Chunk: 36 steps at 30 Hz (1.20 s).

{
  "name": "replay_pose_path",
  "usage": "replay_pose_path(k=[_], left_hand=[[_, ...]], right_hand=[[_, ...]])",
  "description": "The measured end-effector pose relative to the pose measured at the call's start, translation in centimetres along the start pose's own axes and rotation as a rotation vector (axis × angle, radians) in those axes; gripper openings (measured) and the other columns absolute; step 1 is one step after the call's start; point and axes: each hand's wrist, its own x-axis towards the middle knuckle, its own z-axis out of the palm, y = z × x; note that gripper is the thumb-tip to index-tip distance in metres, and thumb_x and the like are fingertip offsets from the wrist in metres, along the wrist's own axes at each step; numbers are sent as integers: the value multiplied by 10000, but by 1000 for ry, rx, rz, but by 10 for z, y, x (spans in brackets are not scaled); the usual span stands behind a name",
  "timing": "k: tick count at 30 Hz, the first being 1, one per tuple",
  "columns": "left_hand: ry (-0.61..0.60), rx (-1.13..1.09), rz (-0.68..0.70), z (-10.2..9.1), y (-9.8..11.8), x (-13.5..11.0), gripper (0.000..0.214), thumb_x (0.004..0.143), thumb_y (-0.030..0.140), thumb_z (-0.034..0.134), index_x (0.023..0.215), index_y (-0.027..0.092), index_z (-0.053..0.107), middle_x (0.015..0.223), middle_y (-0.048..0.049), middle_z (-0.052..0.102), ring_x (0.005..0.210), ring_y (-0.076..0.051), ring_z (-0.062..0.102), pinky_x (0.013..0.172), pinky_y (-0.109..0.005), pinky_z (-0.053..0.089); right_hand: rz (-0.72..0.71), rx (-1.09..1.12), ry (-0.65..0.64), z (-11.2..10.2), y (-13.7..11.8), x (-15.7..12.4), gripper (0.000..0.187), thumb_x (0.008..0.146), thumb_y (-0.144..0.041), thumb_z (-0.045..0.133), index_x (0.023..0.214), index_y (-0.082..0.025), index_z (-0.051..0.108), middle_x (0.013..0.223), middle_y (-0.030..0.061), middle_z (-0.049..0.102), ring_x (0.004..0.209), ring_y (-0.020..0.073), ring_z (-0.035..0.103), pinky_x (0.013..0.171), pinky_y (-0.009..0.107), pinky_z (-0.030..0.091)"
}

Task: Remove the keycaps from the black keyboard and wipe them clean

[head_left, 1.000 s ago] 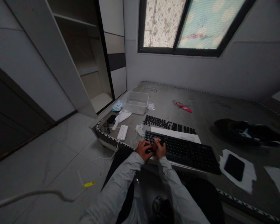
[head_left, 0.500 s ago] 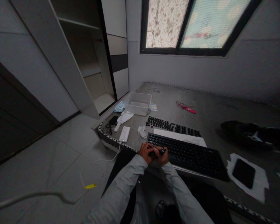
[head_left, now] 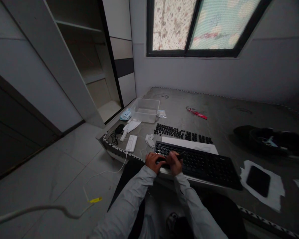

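Observation:
A black keyboard lies aslant before me, on a flat white thing that shows along its back and front edges. My left hand is at its left front corner, fingers curled over it and thumb towards the right. In my right hand, closed, is a dark slim tool that sticks out to the right above the keys; its working end is hidden by the fingers. Both hands are close together, over the keyboard's front left part. Behind the keyboard, loose black keycaps lie in rows.
Left of the keyboard are a crumpled white tissue, a white power bank with a cable, and a black mouse. Further back stand a clear plastic box and a red packet. A dark phone and a black bag lie right.
My hands have come down and forward onto the keyboard. The right hand has turned, so the dark tool points right across the keys. The view has shifted slightly.

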Motion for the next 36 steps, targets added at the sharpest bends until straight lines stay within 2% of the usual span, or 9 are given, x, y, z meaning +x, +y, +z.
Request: replay_pose_path(k=[4,7,12,14,15,19,25,30,36], left_hand=[[76,8,-36,0,1,1,160,770,325,757,916,266,727,871,-13,749,857,-224,619,814,-391,430],[111,-1,-26,-2,1,2,167,798,320,726,955,263,718,907,-27,745,884,-227,624,829,-394,457],[120,-29,35,-5,1,3,196,817,283,687,1009,247,706,956,-39,731,912,-212,640,851,-377,486],[127,-36,46,-6,0,3,202,808,285,695,1003,237,706,934,-41,725,888,-205,644,835,-363,499],[132,-38,48,-7,0,3,202,805,294,699,996,231,706,914,-42,723,867,-201,646,820,-356,506],[151,-41,43,-8,-2,4,182,802,318,704,952,214,701,856,-41,713,809,-187,648,780,-330,526],[195,-43,10,-10,-2,3,145,789,320,709,876,207,686,831,-36,715,771,-174,660,751,-315,542],[189,-73,2,-12,2,0,170,793,261,678,954,209,668,906,-37,738,753,-156,679,728,-297,554],[188,-105,40,-14,6,-3,148,805,215,621,953,209,630,1046,-53,742,747,-140,688,711,-287,564]], right_hand=[[-35,-44,79,-14,-9,12,473,901,-575,398,583,-263,241,452,-114,163,351,90,170,351,243,241],[-88,-184,111,-42,-19,9,476,901,-542,451,554,-251,307,452,-92,237,373,93,236,378,247,236],[-203,-451,86,-98,-27,-28,448,759,-469,687,454,-224,470,420,-37,412,416,108,362,464,283,279],[-271,-550,63,-113,-23,-45,416,767,-413,681,449,-230,483,414,-25,435,419,121,386,481,295,295],[-356,-670,26,-119,-21,-52,413,807,-369,639,453,-232,477,415,-24,436,414,121,390,489,296,302],[-565,-974,-55,-129,-8,-64,403,891,-276,543,497,-224,480,446,-23,467,419,118,449,516,283,336],[-697,-1037,-115,-140,11,-60,375,895,-290,549,526,-219,542,440,-16,536,395,120,498,463,255,360],[-728,-1058,-68,-151,18,-64,312,891,-294,567,594,-210,613,523,17,642,431,139,572,471,252,410],[-700,-1072,-67,-155,15,-66,309,889,-305,570,599,-212,622,525,12,649,424,141,579,468,255,410]])
